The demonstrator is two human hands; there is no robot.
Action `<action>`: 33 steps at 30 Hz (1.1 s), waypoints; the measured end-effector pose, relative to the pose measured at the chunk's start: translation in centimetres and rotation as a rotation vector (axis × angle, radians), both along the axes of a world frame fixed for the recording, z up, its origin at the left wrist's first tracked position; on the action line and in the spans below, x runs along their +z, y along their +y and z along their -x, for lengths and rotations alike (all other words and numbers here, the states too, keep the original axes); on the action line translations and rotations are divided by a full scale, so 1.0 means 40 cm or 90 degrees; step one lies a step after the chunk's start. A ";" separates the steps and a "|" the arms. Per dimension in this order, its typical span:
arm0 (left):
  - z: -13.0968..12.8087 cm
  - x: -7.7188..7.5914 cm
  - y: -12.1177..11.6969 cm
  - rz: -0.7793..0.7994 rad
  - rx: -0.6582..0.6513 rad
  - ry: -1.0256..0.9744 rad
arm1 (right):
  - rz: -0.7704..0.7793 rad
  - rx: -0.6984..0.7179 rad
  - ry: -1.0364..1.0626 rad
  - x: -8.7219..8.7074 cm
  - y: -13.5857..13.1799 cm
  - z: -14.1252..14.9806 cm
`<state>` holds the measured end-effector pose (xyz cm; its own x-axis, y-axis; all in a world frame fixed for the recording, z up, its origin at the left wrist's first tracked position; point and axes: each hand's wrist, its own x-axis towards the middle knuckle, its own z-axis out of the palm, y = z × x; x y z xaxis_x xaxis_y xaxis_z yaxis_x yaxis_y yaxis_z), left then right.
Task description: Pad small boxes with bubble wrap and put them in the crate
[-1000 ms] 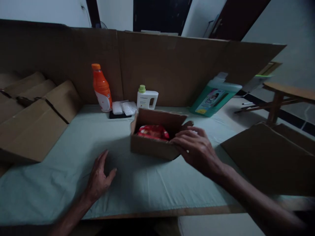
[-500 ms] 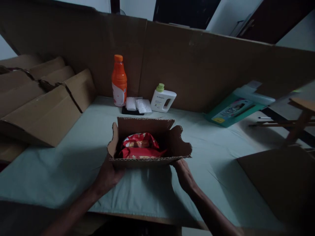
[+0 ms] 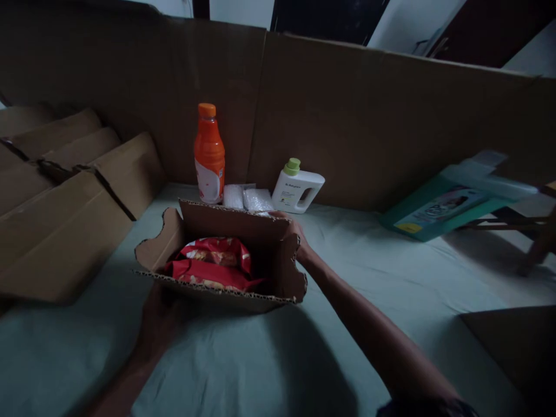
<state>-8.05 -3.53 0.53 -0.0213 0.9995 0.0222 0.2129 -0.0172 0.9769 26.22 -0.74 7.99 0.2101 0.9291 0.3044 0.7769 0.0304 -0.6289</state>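
Observation:
An open-topped cardboard box [image 3: 234, 296] is held between my two hands above the cloth, turned at a slant. Inside it lie red snack packets [image 3: 212, 266], bunched toward the left. My left hand [image 3: 160, 321] grips the box low at its near left corner, with the fingers partly hidden beneath it. At the far right corner, my right hand [image 3: 297, 231] is closed on the back wall, partly covered by the box's right side. Just behind the box stand an orange bottle [image 3: 209, 156] and a white jug with a green cap [image 3: 295, 188].
Bubble-wrapped packs [image 3: 258, 199] lie between bottle and jug. A teal liquid jug [image 3: 447, 202] leans at the right. Divided cardboard bins [image 3: 65, 226] fill the left side. A cardboard wall [image 3: 330, 116] closes the back of the green cloth [image 3: 226, 370]. Another cardboard piece [image 3: 516, 341] sits at lower right.
The box has moved left and turned, its right end swinging away from me. My right hand has shifted from the near right corner to the far right one. The view has moved slightly.

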 end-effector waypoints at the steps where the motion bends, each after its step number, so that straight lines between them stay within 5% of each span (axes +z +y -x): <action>1: -0.002 0.000 -0.001 0.005 -0.001 0.003 | 0.008 0.009 -0.032 0.014 0.067 -0.008; 5: 0.000 -0.011 0.001 0.015 0.005 0.027 | 0.040 0.048 -0.153 0.053 0.285 0.000; 8: 0.014 -0.038 0.009 0.026 -0.007 0.034 | 0.058 0.054 -0.206 0.070 0.344 0.003; 12: 0.022 -0.054 0.014 0.031 -0.010 0.017 | 0.034 -0.026 -0.222 0.089 0.263 -0.044; 18: 0.008 -0.009 0.011 -0.019 -0.027 0.029 | 0.023 -0.165 -0.163 0.065 -0.034 -0.131; 21: 0.008 -0.001 0.013 -0.027 -0.021 0.045 | 0.048 -0.177 -0.130 0.044 -0.121 -0.142; 24: 0.009 -0.004 0.014 -0.034 -0.013 0.049 | 0.050 -0.172 -0.109 0.044 -0.111 -0.131; 30: 0.006 -0.004 0.010 -0.016 -0.006 0.047 | 0.063 -0.133 -0.041 0.048 0.047 -0.093; 33: 0.004 0.000 0.008 -0.011 -0.005 0.058 | 0.075 -0.133 0.028 0.036 0.064 -0.096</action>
